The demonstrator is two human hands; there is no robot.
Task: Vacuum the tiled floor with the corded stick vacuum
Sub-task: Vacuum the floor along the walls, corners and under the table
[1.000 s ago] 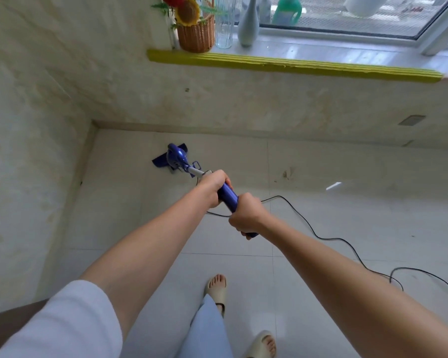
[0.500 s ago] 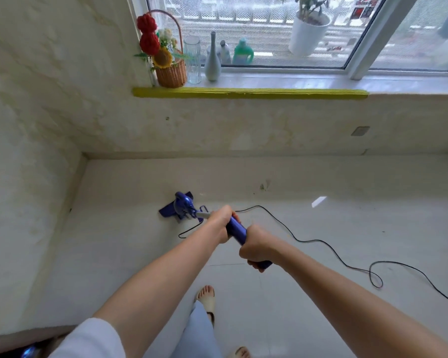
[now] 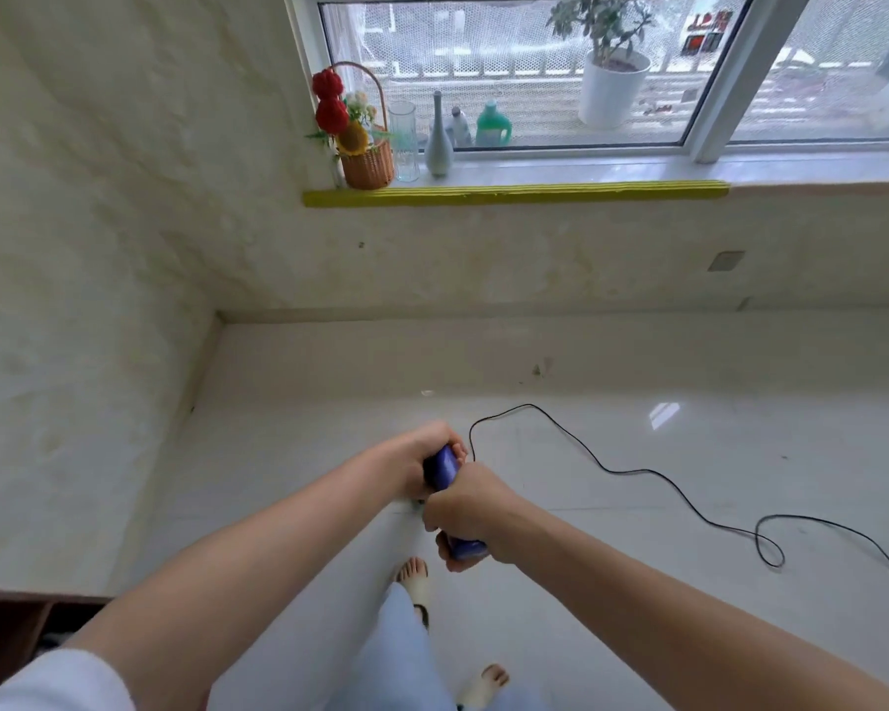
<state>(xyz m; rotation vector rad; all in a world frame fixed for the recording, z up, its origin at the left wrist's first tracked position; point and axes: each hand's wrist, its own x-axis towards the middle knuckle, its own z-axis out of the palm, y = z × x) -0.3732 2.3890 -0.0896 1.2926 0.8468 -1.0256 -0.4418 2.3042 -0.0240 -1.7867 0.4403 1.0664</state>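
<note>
Here, both hands gripping blue vacuum handle [image 3: 445, 467], no label legible, seemingly

Bare forearms; short white fabric sleeve [image 3: 57, 682] at near left; light blue trouser leg [image 3: 406, 654] near centre; pale open-toed slide sandals [image 3: 416, 587] on both feet.

Lighting: I see bright daylight from window [image 3: 535, 69], upper right; glare patch on floor [image 3: 664, 414]. Soft focus, wide-angle bending at edges.
</note>
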